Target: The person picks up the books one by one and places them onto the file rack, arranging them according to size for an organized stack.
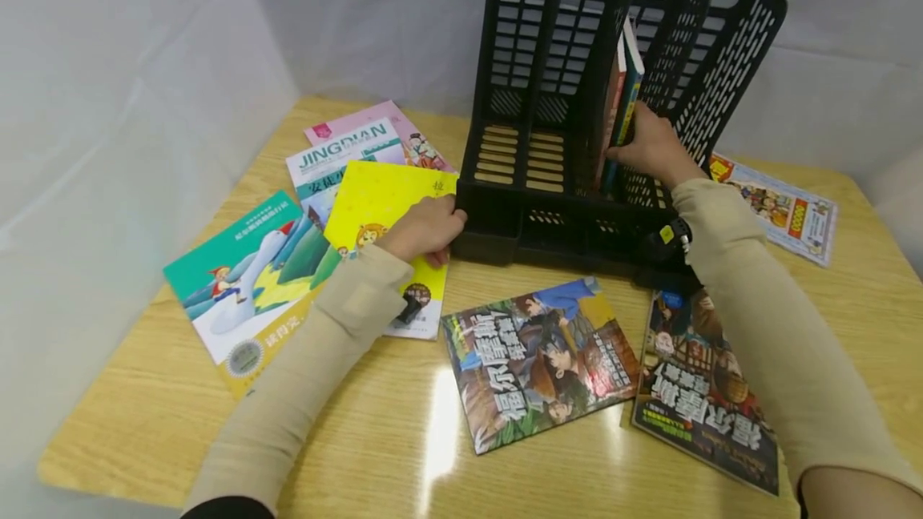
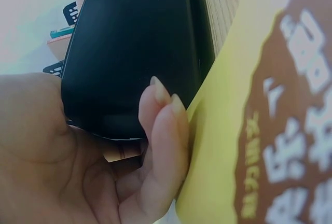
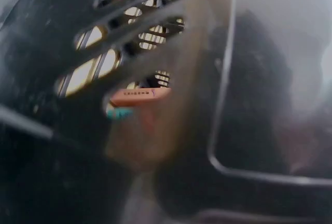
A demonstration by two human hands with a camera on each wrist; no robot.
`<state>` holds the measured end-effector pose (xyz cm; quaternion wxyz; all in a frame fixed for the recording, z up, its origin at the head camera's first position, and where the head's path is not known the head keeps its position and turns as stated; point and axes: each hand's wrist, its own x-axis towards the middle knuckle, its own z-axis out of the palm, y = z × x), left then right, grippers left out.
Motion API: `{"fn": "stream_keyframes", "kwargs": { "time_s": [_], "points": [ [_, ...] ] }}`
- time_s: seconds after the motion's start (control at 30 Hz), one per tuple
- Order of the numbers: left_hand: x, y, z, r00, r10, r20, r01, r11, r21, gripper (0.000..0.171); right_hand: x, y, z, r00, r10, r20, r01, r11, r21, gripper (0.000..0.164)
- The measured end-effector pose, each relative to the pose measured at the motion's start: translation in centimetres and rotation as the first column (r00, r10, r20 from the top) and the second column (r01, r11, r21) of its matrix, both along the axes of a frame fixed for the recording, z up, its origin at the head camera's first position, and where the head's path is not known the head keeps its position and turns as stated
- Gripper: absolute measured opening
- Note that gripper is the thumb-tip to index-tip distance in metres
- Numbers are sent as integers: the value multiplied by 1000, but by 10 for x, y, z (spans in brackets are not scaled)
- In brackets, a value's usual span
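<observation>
A black file rack [image 1: 551, 219] with upright dividers stands at the back of the table. Inside its third compartment from the left, a teal-spined book [image 1: 630, 102] and a reddish book [image 1: 613, 114] stand side by side, leaning slightly. My right hand [image 1: 656, 146] reaches in and pinches the teal-spined book near its lower part; some fingers are hidden. Through rack slots, the right wrist view shows an orange spine [image 3: 137, 95]. At the rack's front left corner, my left hand [image 1: 425, 229] grips the black edge with bent fingers [image 2: 168, 141], just above a yellow book [image 1: 382, 191].
Left of the rack lie a green-and-white book [image 1: 245, 303], a JINGDIAN book [image 1: 346, 150] and a pink book [image 1: 378, 114], partly overlapping. Two dark comic-style books [image 1: 541, 359] [image 1: 703, 391] lie in front. A pale-bordered book [image 1: 786, 211] lies at the right.
</observation>
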<state>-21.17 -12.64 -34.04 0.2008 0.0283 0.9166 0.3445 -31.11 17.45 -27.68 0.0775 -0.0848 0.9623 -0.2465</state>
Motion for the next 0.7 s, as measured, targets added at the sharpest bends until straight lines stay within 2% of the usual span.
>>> {"fn": "stream_keyframes", "kwargs": {
  "time_s": [0.1,0.2,0.47,0.7],
  "points": [
    [0,-1,2,1000,11,-1,-11,1000,-9,41,1,-2,3,997,25,68,-32,994,101,90],
    [0,-1,1,1000,16,6,-16,1000,-11,39,2,-5,2,995,42,87,-52,991,124,88],
    [1,0,0,1000,-2,-2,2,1000,12,40,3,-6,-7,995,71,74,-79,990,114,59],
    [0,0,2,1000,2,2,-2,1000,15,38,1,-7,-12,995,60,74,-63,998,31,65]
  ]
}}
